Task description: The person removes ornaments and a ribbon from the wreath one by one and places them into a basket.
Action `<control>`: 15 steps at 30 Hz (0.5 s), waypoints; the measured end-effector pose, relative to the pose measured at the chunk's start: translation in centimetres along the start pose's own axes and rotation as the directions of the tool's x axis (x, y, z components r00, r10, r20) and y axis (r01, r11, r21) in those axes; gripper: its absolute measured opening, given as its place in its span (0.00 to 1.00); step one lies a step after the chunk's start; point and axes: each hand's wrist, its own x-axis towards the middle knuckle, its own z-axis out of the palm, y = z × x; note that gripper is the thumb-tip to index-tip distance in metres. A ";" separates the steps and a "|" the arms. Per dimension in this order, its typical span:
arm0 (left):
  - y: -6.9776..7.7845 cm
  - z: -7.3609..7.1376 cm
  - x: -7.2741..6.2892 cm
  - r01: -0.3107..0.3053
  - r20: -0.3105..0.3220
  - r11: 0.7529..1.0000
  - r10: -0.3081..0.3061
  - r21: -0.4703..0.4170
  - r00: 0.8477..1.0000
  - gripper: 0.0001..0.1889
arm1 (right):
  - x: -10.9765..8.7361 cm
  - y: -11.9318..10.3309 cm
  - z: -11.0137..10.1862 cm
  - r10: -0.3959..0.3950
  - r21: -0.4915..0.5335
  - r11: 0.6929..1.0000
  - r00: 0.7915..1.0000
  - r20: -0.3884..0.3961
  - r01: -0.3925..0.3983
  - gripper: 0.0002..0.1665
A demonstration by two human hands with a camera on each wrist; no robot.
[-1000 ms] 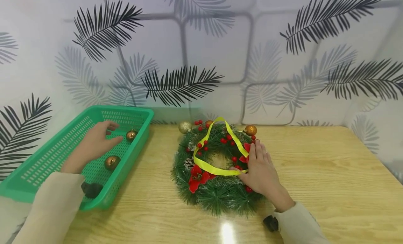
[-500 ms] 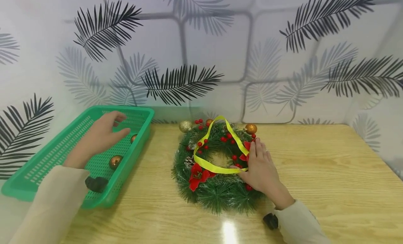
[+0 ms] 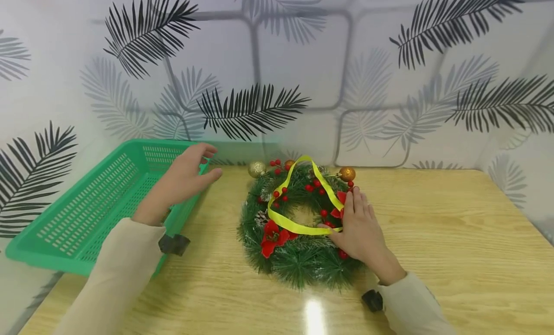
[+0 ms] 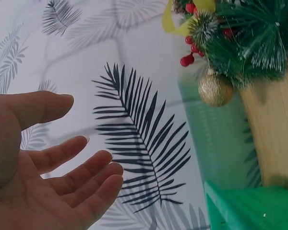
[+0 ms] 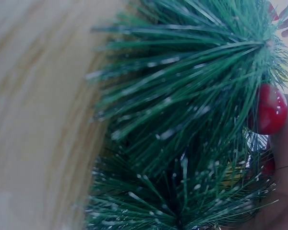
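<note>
A green Christmas wreath (image 3: 298, 265) lies on the table, with red berries, a red poinsettia (image 3: 271, 236), a pine cone and gold and orange baubles. Across its top runs a loop of yellow ribbon (image 3: 294, 225). My right hand (image 3: 361, 231) rests on the wreath's right side, fingers straight, thumb at the ribbon's lower end. My left hand (image 3: 182, 174) hovers over the right rim of the green basket (image 3: 86, 219). In the left wrist view its fingers are spread and loosely bent around nothing. The copper baubles in the basket are hidden behind the left hand and arm.
A wooden table (image 3: 454, 239) bears the wreath and basket. Behind it stands a pale wall (image 3: 298, 66) printed with dark feather leaves. A gold bauble (image 4: 215, 89) sticks out at the wreath's far left edge.
My left hand has moved right, from over the inside of the basket to its right rim, with nothing in it. The right hand stays on the wreath.
</note>
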 end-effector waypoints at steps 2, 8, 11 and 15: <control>0.1 0.6 0.3 0.002 0.009 1.000 -0.002 -0.019 1.000 0.25 | 0.0 0.0 0.0 0.002 -0.002 1.000 1.000 0.001 -0.002 0.57; -0.3 2.5 1.1 0.005 0.032 0.997 -0.002 -0.074 1.000 0.25 | 0.0 -0.1 0.0 -0.002 -0.008 1.000 1.000 -0.012 0.002 0.57; -0.6 3.2 1.5 0.001 0.033 0.995 0.002 -0.098 0.999 0.25 | -0.1 -0.2 -0.3 -0.003 -0.001 1.000 1.000 -0.015 0.003 0.57; -1.0 4.3 2.0 0.010 0.039 0.995 -0.007 -0.095 0.999 0.25 | -0.3 -0.5 -0.9 0.010 0.064 0.998 1.000 -0.006 -0.009 0.53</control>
